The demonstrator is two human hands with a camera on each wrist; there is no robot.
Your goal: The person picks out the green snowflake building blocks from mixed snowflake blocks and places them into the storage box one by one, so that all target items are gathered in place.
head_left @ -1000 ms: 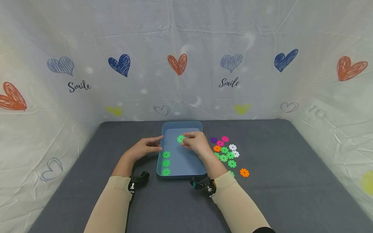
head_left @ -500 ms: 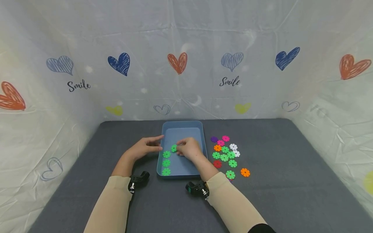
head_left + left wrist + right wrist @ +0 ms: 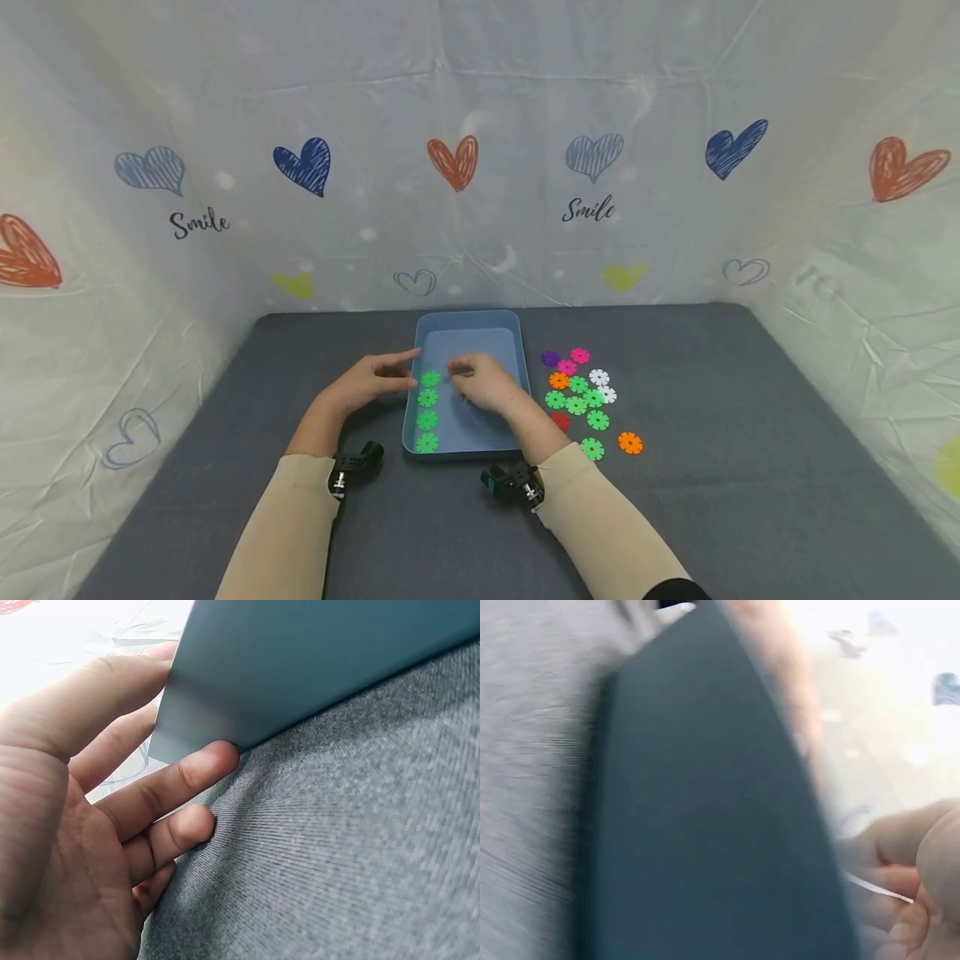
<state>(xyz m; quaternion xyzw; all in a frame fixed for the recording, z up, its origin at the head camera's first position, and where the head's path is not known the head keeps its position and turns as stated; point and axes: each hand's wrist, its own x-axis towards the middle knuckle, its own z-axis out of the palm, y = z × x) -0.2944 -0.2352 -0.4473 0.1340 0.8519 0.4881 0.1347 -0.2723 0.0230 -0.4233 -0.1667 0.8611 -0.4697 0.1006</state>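
Note:
A shallow blue tray [image 3: 476, 425] lies on the dark grey cloth. Along its left side, inside, runs a column of several green notched discs [image 3: 427, 398], the farthest green disc [image 3: 431, 378] lying apart from the fingers. My left hand [image 3: 367, 383] touches the tray's outer left wall; in the left wrist view its fingertips [image 3: 217, 759] meet that wall, with fingers extended. Over the middle of the tray hovers my right hand [image 3: 483, 383], fingers loosely bent and no disc visible in them. The right wrist view is blurred, with the tray wall [image 3: 705, 810] covering much of it.
Loose notched discs lie on the cloth right of the tray: several green discs [image 3: 576, 406], white discs [image 3: 598, 377], pink discs [image 3: 579, 356], orange discs [image 3: 630, 442], a purple disc [image 3: 551, 358] and a red disc [image 3: 559, 421]. A printed curtain [image 3: 510, 100] hangs behind.
My right hand carried a green disc left and nearer, laid it at the far end of the column, and let go. The left hand stayed at the tray's side.

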